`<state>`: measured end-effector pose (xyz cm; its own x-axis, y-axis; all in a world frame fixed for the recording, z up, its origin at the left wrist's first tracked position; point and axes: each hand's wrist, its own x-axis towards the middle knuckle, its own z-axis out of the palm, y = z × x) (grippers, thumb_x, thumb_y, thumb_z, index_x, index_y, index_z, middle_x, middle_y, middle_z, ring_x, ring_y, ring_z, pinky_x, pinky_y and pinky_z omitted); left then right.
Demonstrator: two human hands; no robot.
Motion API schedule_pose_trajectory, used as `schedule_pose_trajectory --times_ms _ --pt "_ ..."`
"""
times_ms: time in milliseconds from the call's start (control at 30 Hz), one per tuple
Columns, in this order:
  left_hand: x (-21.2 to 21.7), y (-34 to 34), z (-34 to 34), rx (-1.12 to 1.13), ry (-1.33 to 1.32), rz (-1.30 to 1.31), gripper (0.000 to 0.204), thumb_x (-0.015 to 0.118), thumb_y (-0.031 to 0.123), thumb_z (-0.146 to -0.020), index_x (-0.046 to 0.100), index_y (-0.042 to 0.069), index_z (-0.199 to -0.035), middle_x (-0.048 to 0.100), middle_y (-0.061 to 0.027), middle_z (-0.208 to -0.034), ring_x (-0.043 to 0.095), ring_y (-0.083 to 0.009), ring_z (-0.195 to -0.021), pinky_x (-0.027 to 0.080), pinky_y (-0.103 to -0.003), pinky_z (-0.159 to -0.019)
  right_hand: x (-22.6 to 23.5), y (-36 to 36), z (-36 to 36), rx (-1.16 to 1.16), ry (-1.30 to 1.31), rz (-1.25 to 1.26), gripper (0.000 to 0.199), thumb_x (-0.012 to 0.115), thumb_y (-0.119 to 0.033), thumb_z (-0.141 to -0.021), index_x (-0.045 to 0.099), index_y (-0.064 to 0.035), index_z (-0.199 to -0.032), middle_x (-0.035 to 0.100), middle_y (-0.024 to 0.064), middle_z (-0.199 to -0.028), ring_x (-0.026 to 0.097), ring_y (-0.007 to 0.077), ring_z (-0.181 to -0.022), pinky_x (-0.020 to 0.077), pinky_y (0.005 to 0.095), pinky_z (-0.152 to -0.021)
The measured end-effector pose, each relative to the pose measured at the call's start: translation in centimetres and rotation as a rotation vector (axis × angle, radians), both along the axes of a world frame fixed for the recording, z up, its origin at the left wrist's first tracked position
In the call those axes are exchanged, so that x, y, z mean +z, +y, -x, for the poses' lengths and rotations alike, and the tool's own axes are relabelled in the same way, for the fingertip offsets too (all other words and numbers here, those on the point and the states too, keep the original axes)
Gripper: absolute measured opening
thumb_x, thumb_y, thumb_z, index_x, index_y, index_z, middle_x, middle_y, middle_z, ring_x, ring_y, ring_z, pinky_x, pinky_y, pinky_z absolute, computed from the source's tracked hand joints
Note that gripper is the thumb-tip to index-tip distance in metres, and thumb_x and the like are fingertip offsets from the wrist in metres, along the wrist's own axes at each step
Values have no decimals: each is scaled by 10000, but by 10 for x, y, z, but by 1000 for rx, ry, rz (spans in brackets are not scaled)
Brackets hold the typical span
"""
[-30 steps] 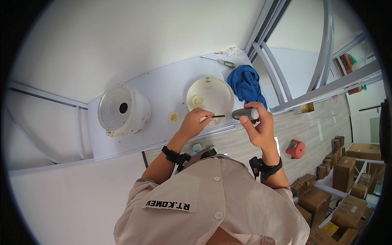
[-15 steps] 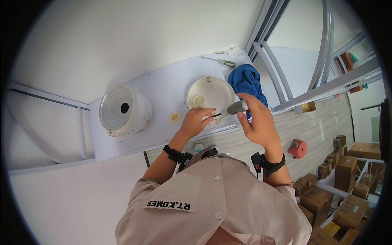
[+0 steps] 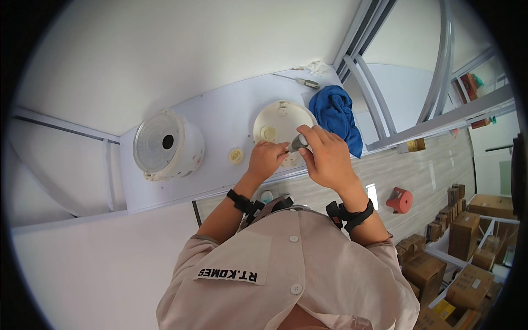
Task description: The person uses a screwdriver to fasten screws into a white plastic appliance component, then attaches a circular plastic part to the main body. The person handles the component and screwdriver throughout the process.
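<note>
My right hand (image 3: 330, 159) is closed round the grey handle of a screwdriver (image 3: 300, 143), whose shaft points left toward my other hand. At the tip, the thumb and fingers of my left hand (image 3: 267, 160) are pinched together; what they hold is too small to make out. Just beyond both hands lies a round, shallow cream-white lid-like part (image 3: 291, 113), its hollow side up and its near edge partly covered by my fingers. Inside it sits a small round cream piece (image 3: 268, 133). A similar pale yellow round cap (image 3: 236, 156) lies on the table to the left.
A white drum-shaped appliance body (image 3: 190, 151) with a metal face stands at the table's (image 3: 220, 118) left end. A crumpled blue cloth (image 3: 334, 113) lies right of the lid part, with a second screwdriver (image 3: 307, 83) behind. A red stool (image 3: 400, 200) and cardboard boxes (image 3: 465, 234) stand right.
My right hand has moved left with the screwdriver, bringing its handle close to my left fingers. The left hand has shifted slightly. The lid part stays in place.
</note>
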<state>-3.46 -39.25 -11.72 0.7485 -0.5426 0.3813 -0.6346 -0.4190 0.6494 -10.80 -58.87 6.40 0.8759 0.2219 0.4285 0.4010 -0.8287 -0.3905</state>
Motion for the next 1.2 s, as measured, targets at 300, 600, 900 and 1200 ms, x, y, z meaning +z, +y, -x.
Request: schedule_pose_trajectory --times_ms 300,600,900,1200 --pt "-3 -3 -3 41 51 -38 321 865 191 -890 837 100 -1196 849 -44 -934 772 -268 -910 571 -419 -943 -8 3 -6 -8 -30 33 457 774 -138 -927 625 -106 -1358 672 86 -1002 712 323 -869 523 460 -703" --pt "-5 1 2 -13 105 48 334 933 279 -793 788 71 -1011 797 -144 -989 735 -377 -1013 562 -491 -962 -11 3 -8 -9 -31 71 471 798 -179 -924 641 -127 -1364 655 64 -964 697 301 -843 525 440 -693" --pt "-7 7 6 -91 64 -34 626 985 441 -716 790 84 -1192 800 -132 -1124 720 -360 -1133 521 -485 -1039 -10 3 -5 21 -34 133 472 826 -216 -889 677 -136 -1330 661 41 -940 688 276 -839 519 433 -694" --pt "-15 2 8 -69 -11 -67 668 953 472 -734 779 97 -1259 802 -70 -1149 708 -318 -1169 497 -460 -1032 -3 1 5 128 2 145 340 851 -269 -851 731 -140 -1142 663 30 -862 675 255 -793 500 406 -686"
